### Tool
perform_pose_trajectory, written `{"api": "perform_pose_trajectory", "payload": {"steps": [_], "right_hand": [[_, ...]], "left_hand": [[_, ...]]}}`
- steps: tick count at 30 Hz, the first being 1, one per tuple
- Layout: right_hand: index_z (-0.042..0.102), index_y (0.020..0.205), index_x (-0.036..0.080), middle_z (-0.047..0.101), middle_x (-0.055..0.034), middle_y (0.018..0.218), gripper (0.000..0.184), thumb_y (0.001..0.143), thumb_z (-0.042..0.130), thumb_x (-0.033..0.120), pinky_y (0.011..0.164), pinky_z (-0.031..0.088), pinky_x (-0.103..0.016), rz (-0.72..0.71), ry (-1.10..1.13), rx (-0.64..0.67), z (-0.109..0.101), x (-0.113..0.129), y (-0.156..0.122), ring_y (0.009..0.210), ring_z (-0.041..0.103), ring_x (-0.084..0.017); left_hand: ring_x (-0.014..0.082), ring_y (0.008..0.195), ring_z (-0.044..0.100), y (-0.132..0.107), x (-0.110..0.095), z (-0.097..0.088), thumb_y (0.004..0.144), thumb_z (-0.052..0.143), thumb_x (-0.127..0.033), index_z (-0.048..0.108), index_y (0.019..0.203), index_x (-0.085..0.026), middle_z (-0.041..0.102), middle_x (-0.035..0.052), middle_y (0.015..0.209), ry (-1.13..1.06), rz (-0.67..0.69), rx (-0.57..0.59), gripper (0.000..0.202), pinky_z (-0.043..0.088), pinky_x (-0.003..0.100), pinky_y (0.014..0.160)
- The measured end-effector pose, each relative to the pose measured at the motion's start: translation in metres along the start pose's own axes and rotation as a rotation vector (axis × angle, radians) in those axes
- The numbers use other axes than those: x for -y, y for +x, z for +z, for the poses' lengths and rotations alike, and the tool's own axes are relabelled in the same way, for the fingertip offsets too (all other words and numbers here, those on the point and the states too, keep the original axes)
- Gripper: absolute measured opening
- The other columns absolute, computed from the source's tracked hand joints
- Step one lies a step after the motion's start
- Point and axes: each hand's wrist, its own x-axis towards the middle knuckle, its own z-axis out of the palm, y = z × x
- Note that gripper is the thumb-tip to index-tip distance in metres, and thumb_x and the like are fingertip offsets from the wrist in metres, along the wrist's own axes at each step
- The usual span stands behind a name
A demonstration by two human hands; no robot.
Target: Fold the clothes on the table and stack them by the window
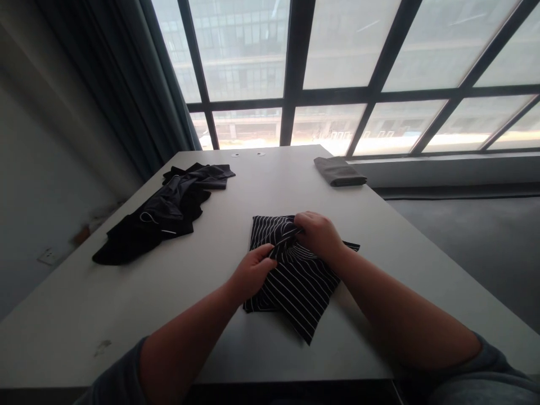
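A black cloth with thin white stripes (295, 281) lies partly folded on the white table (169, 315), right in front of me. My left hand (252, 273) is closed, pinching a fold of the striped cloth near its middle. My right hand (318, 232) is closed too, gripping the cloth's upper edge just beside the left hand. Both forearms reach in from the bottom of the view.
A heap of crumpled black garments (162, 216) lies at the table's left side. A folded grey cloth (340, 170) sits at the far right corner. Behind the table are a large window and a dark curtain (126, 73). Grey floor lies to the right.
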Motion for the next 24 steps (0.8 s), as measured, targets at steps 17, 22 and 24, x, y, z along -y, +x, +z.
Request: {"api": "perform_pose_trajectory", "payload": {"steps": [17, 22, 24], "right_hand": [[0.065, 0.092, 0.021, 0.067, -0.006, 0.068, 0.017, 0.088, 0.064, 0.037, 0.045, 0.055, -0.033, 1.053, 1.407, 0.089, 0.021, 0.013, 0.01, 0.054, 0.062, -0.02], [0.058, 0.106, 0.023, 0.073, -0.0069, 0.077, 0.021, 0.088, 0.067, 0.03, 0.055, 0.064, -0.039, 0.963, 1.472, 0.002, 0.023, 0.022, 0.004, 0.059, 0.07, -0.023], [0.053, 0.111, 0.025, 0.075, -0.0047, 0.083, 0.033, 0.084, 0.071, 0.023, 0.06, 0.065, -0.039, 0.892, 1.5, -0.072, 0.022, 0.024, 0.003, 0.062, 0.072, -0.022]], "left_hand": [[0.0266, 0.072, 0.068, 0.01, -0.018, -0.049, 0.104, 0.041, -0.036, 0.055, 0.113, -0.026, 0.062, 0.0003, 0.07, 0.792, -0.123, -0.503, 0.019, 0.047, 0.034, 0.071], [0.0217, 0.073, 0.067, 0.012, -0.012, -0.037, 0.099, 0.044, -0.062, 0.06, 0.114, -0.023, 0.068, 0.0037, 0.087, -0.037, -0.265, -0.219, 0.044, 0.056, 0.033, 0.065], [0.0222, 0.08, 0.07, 0.012, -0.009, -0.033, 0.096, 0.049, -0.062, 0.062, 0.119, -0.02, 0.071, 0.0084, 0.097, -0.325, -0.336, -0.044, 0.05, 0.06, 0.035, 0.068]]}}
